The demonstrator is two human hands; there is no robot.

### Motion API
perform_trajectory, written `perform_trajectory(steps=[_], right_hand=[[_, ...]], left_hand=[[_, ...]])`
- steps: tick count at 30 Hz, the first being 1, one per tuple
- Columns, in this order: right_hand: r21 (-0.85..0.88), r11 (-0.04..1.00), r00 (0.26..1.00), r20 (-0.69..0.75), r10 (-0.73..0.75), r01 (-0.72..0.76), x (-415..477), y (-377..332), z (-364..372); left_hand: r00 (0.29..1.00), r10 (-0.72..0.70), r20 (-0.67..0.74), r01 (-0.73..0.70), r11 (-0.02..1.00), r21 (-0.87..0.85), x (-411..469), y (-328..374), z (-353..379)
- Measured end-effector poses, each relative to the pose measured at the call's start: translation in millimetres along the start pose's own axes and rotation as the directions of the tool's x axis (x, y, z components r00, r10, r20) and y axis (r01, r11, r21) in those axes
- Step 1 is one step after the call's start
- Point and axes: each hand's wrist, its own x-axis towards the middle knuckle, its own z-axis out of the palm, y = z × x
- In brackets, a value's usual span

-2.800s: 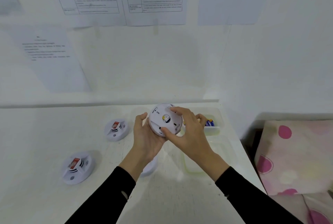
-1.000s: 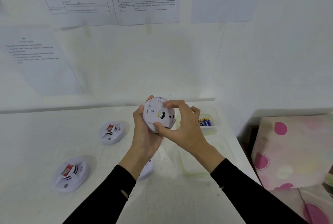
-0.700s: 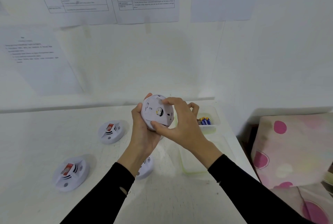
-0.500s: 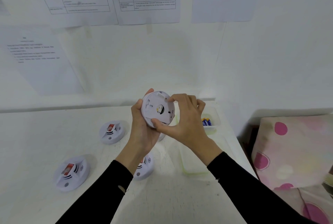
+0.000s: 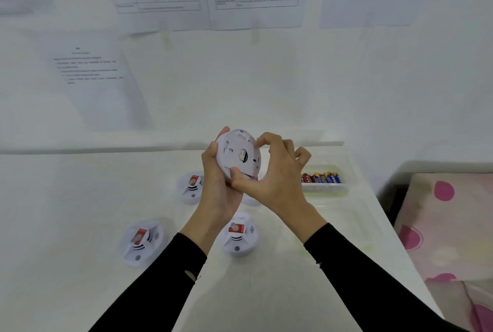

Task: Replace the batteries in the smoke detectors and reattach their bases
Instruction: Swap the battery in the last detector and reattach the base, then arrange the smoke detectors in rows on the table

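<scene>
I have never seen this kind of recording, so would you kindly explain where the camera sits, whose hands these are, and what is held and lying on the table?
There is no machine here: one camera on a person's head looks down at their own bare hands. The left hand cradles a round white smoke detector, back side facing us; the right hand pinches its rim. On the white table lie other detectors with red labels and a clear tray of batteries.

The smoke detector (image 5: 234,156) I hold is white, like my table (image 5: 80,198). The other detectors (image 5: 140,242) (image 5: 238,241) (image 5: 190,188) are white with red labels (image 5: 236,228). The batteries (image 5: 321,178) are blue, red and gold. My sleeves (image 5: 160,291) are black, and the cloth (image 5: 448,225) is pink with magenta dots.
</scene>
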Motion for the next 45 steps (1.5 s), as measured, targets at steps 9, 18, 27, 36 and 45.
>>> perform_trajectory(steps=[9,18,27,36,45], right_hand=[[0.119,0.977,0.979,0.121,0.162,-0.176,-1,-68,50],[0.244,0.894,0.878,0.403,0.259,-0.376,-1,-111,108],[0.455,0.418,0.607,0.698,0.380,-0.786,-17,-116,173],[0.280,0.434,0.470,0.770,0.431,-0.856,-41,-105,243],[0.316,0.522,0.566,0.698,0.437,-0.792,-44,-95,276]], left_hand=[[0.999,-0.003,-0.033,0.006,0.995,0.101,-6,65,-51],[0.990,-0.108,0.095,0.086,0.975,0.206,3,137,-124],[0.997,0.071,-0.042,0.000,0.508,0.862,19,166,-225],[0.991,0.132,0.021,-0.045,0.181,0.982,34,147,-294],[0.994,0.036,0.100,-0.104,0.146,0.984,52,133,-323]])
